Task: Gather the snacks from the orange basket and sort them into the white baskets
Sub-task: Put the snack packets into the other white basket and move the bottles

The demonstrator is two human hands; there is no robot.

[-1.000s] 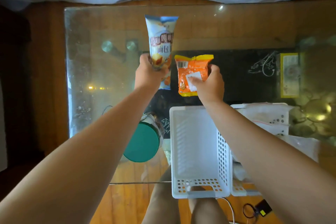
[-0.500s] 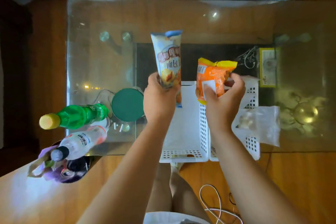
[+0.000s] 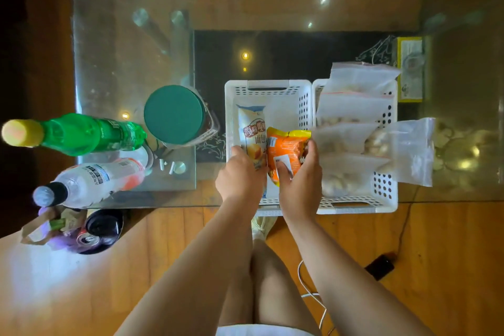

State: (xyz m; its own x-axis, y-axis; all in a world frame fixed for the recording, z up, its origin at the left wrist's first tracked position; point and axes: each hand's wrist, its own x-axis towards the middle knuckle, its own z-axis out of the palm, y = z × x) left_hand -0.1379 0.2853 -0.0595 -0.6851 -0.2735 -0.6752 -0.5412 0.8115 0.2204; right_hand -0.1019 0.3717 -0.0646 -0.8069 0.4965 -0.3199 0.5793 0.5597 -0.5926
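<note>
Two white baskets stand side by side at the near edge of the glass table. Inside the left white basket [image 3: 268, 87], my left hand [image 3: 240, 177] grips a pale blue bread packet [image 3: 252, 131]. Beside it my right hand [image 3: 298, 180] holds an orange snack packet [image 3: 286, 148], also down in that basket. The right white basket [image 3: 384, 191] is filled with several clear zip bags [image 3: 354, 106] of pale snacks, one hanging over its right wall. The orange basket is not in view.
A jar with a green lid [image 3: 174, 114] stands left of the baskets. A green bottle [image 3: 81, 133] and a clear bottle [image 3: 92, 180] rise at the left, over a dark bin with a can [image 3: 90, 237]. A yellow box [image 3: 410, 71] lies far right. Cables and a black plug [image 3: 380, 266] lie on the floor.
Both hands came down and toward me, lowering the two packets from above the table into the left white basket. The view tilted down, bringing the bottles and bin into sight.
</note>
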